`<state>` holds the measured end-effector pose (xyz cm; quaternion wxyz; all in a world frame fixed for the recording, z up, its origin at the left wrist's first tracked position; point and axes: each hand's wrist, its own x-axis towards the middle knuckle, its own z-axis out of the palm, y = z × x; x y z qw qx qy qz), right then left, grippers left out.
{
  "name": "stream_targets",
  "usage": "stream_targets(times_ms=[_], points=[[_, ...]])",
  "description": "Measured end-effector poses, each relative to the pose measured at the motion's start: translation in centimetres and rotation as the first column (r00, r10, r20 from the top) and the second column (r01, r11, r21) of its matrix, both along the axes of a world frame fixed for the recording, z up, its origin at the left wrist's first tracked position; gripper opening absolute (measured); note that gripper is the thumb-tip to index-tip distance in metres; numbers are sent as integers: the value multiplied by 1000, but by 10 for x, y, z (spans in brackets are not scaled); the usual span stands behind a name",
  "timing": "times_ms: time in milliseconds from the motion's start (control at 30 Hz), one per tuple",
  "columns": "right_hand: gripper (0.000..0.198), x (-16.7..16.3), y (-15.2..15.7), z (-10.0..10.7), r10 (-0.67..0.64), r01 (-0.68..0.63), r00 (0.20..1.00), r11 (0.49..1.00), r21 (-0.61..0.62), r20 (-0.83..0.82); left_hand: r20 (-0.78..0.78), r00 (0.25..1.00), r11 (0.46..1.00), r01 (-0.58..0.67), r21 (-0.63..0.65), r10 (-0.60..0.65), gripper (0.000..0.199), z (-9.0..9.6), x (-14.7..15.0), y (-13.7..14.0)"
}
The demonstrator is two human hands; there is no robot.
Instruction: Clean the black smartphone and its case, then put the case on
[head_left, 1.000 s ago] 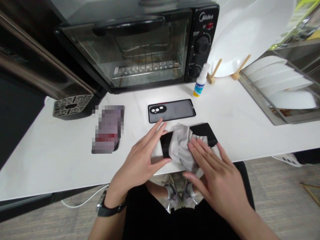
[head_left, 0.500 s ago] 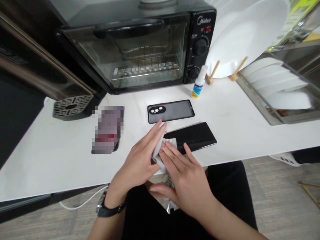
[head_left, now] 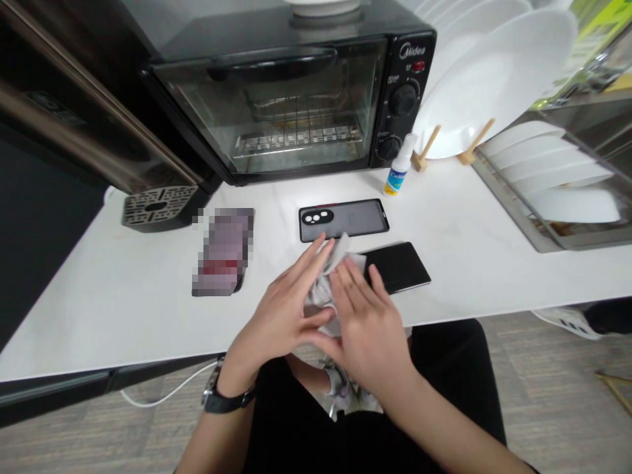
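A crumpled light-grey cloth (head_left: 322, 289) is bunched between my two hands at the counter's front edge. My left hand (head_left: 281, 309) holds its left side, fingers stretched forward and thumb bent inward. The fingers of my right hand (head_left: 370, 322) press on the cloth from the right. Just beyond my right fingers lies a black phone (head_left: 401, 266), its left end hidden by the cloth and hand. Behind them rests a phone case (head_left: 350, 221) with a dark rim and camera cut-outs. To the left lies a pixelated, phone-shaped item (head_left: 226, 247).
A black toaster oven (head_left: 296, 112) stands at the back, with a small spray bottle (head_left: 397, 172) before its right corner. White plates (head_left: 494, 92) lean in a wooden rack, and a dish basket (head_left: 543, 243) sits at right. A drip tray (head_left: 160, 204) juts out at left.
Both hands have moved slightly up and inward, and the cloth has shifted and bunched up between them. The thumbs have come closer together. The whole view has tilted a little.
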<state>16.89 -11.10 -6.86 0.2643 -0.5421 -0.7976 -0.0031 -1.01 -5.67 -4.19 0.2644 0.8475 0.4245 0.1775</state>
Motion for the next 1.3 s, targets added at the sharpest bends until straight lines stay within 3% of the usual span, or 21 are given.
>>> stream_targets(times_ms=[100, 200, 300, 400, 467, 533, 700, 767, 867, 1033, 1167, 1300], points=[[86, -12, -14, 5, 108, -109, 992, 994, -10, -67, -28, 1000, 1000, -11, 5, 11, 98, 1, 0, -1], [66, 20, -26, 10, 160, -162, 986, 985, -63, -47, -27, 1000, 1000, -10, -10, 10, 104, 1, 0, -1], [61, 67, -26, 10, 79, -77, 996, 996, -51, 40, 0, 1000, 1000, -11, -27, 11, 105, 0, 0, 0], [59, 92, -11, 4, -116, 115, 988, 993, 16, 105, 2, 1000, 999, -27, -28, 27, 104, -1, 2, 1], [66, 85, 2, 0, -215, 211, 972, 976, 45, 101, 3, 1000, 999, -30, -30, 30, 104, -1, 2, 1], [79, 61, 10, -2, -209, 207, 975, 977, 42, 76, 19, 999, 999, -27, -29, 28, 103, -2, 2, 2], [96, -5, -6, 2, 58, -58, 998, 998, 4, -22, 5, 1000, 1000, -4, 0, 4, 99, 0, 0, 0], [84, -4, -17, 5, 111, -113, 993, 993, -23, -50, -5, 1000, 1000, -12, -4, 12, 103, 1, 0, -1], [64, 31, -26, 7, 103, -103, 995, 993, -53, -18, 8, 1000, 999, -14, -31, 14, 105, 0, 1, -2], [60, 91, -9, 5, -149, 149, 982, 989, 10, 115, 32, 999, 999, -22, -24, 22, 105, -1, 3, 0], [80, 64, 10, 3, -207, 205, 971, 978, 31, 116, 37, 999, 999, -28, -28, 29, 104, -1, 2, 0], [94, 9, 3, 5, -34, 33, 998, 999, 9, 46, 29, 1000, 1000, 2, -20, -2, 101, 0, 0, 0]])
